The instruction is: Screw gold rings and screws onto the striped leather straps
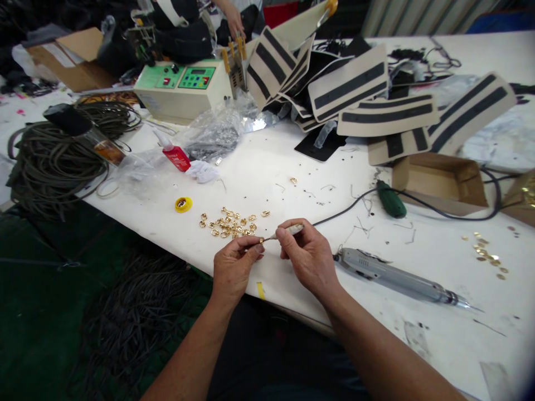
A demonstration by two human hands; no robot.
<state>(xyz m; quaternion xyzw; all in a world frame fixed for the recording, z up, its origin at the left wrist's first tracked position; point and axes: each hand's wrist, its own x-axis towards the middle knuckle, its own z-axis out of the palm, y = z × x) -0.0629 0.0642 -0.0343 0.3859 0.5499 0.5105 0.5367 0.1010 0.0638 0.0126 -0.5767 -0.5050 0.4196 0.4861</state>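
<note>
Steadiness mattered most, I judged, with the left hand (233, 267) pinching a small gold fitting (262, 240) and the right hand (310, 255) closed round a thin-tipped tool (295, 229).

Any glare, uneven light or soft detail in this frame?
Head view: glare spots the clear plastic; head view: white table bright, floor dark; head view: left hand and right hand fairly sharp, the pinched gold piece too small to read; head view: lower right corner dim.
</note>
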